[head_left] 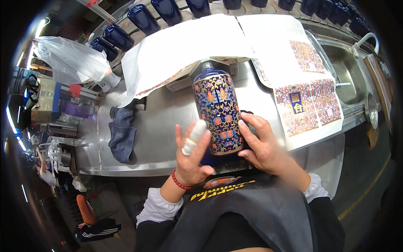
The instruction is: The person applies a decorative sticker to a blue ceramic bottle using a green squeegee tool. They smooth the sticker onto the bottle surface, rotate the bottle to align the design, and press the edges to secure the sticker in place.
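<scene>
Bottle: dark blue, square-shouldered, lying on the steel worktop with its neck pointing away from the person. The upward face is covered by a dense decal of gold outlines with orange, red and pale blue flowers, with a gold band at the base end. The shoulder and neck are plain glossy blue.

Right hand: clamped on the bottle's right side near the base, fingers curled together against the decal edge, thumb underneath.
Left hand: fingers spread and open, palm facing the bottle's lower left side, fingertips at or just beside it; can't tell if there's real contact. White tape wraps on two fingers, red bead bracelet at the wrist.

Outward:
- White backing sheet beyond the bottle, one edge curling up, patterned strip along its lower edge.
- Second white sheet to the right, carrying several rectangular floral decals in orange and gold, one with a blue square centre.
- Row of plain dark blue bottles along the far edge.
- Dark blue cloth on the left of the worktop.
- Clear plastic bag far left.
- Steel sink far right.
</scene>
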Motion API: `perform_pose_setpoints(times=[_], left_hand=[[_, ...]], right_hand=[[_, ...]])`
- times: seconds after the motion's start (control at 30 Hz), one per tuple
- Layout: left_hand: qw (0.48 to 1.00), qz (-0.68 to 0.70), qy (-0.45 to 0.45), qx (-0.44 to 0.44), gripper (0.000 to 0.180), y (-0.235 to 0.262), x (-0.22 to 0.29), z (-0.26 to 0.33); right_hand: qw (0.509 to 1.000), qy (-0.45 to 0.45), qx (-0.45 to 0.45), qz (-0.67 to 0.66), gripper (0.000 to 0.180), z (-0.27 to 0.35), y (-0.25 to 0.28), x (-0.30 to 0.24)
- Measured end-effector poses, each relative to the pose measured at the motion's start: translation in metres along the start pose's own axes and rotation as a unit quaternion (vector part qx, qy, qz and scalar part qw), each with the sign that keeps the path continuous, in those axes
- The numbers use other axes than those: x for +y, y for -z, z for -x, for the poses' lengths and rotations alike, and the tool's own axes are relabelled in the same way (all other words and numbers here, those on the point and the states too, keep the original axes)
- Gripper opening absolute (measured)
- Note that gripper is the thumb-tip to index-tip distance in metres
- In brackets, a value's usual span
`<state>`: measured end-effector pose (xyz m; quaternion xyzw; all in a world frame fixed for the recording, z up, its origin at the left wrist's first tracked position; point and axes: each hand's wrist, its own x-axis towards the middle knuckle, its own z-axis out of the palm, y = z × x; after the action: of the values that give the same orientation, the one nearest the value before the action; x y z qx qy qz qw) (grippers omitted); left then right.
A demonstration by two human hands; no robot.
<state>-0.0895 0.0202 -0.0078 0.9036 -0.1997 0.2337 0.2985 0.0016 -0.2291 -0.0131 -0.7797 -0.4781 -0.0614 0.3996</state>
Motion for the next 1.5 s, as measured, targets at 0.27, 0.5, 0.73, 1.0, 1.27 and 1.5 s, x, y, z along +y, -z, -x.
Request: perform_pose_setpoints(times=[0.27,0.5,0.73,1.0,1.27,1.5], left_hand=[[0.998,0.011,0.059,-0.011,0.099,-0.007,-0.025,-0.056],[0.998,-0.031,0.054,-0.031,0.101,-0.002,-0.016,-0.073],[0.995,-0.046,0.08,-0.046,0.105,-0.002,-0.013,-0.081],[0.992,-0.079,0.091,-0.047,0.107,-0.004,-0.012,-0.083],[0.989,-0.09,0.092,-0.066,0.107,-0.001,-0.011,-0.088],[0.992,-0.019,0.113,-0.053,0.118,-0.002,-0.008,-0.079]], right_hand=[[1.0,-0.009,0.007,-0.003,0.077,-0.003,0.004,-0.003],[1.0,-0.006,-0.001,-0.01,0.076,-0.005,0.006,-0.002],[1.0,-0.009,-0.006,-0.02,0.076,-0.005,0.007,-0.001],[1.0,-0.012,0.002,-0.027,0.077,-0.006,0.007,-0.002],[1.0,-0.007,0.001,-0.029,0.079,-0.006,0.007,-0.002],[1.0,-0.012,-0.005,-0.025,0.079,-0.005,0.007,-0.001]])
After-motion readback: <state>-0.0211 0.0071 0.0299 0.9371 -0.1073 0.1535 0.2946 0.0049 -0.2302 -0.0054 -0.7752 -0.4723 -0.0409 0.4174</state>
